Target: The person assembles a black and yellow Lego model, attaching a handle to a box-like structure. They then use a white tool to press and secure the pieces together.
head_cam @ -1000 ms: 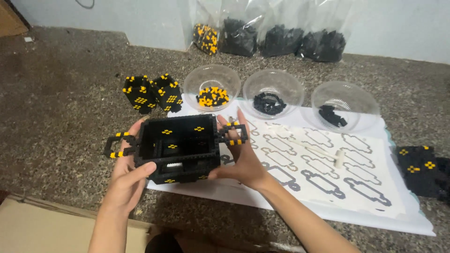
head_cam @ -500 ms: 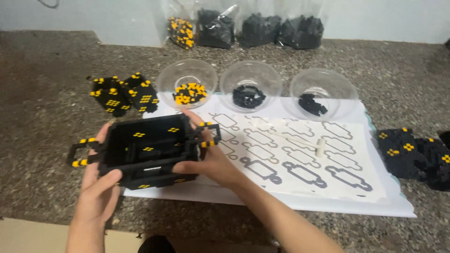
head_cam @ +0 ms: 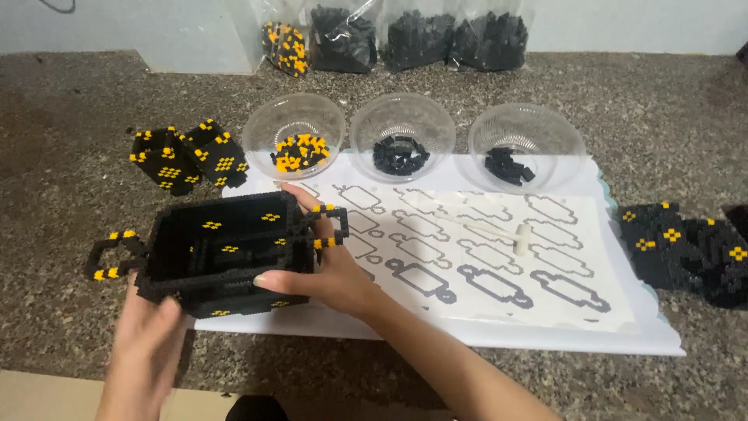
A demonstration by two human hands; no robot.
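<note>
I hold a black box built of small bricks (head_cam: 226, 249) with yellow dots and looped handles at both ends, open side facing me, over the near left edge of a white sheet (head_cam: 499, 257). My left hand (head_cam: 148, 343) supports its near bottom left corner. My right hand (head_cam: 327, 261) grips its right end, thumb on the front rim, fingers behind the right handle.
Three clear bowls stand behind the sheet: yellow and black bricks (head_cam: 296, 140), black bricks (head_cam: 401, 140), black bricks (head_cam: 526, 148). Built black-and-yellow pieces lie at the left (head_cam: 187, 156) and right (head_cam: 686, 242). Bags of bricks (head_cam: 389, 35) line the wall. A small white tool (head_cam: 499, 230) rests on the sheet.
The view has shifted, so everything sits further right and lower in frame. The box stays in both hands, now tipped a little more toward me.
</note>
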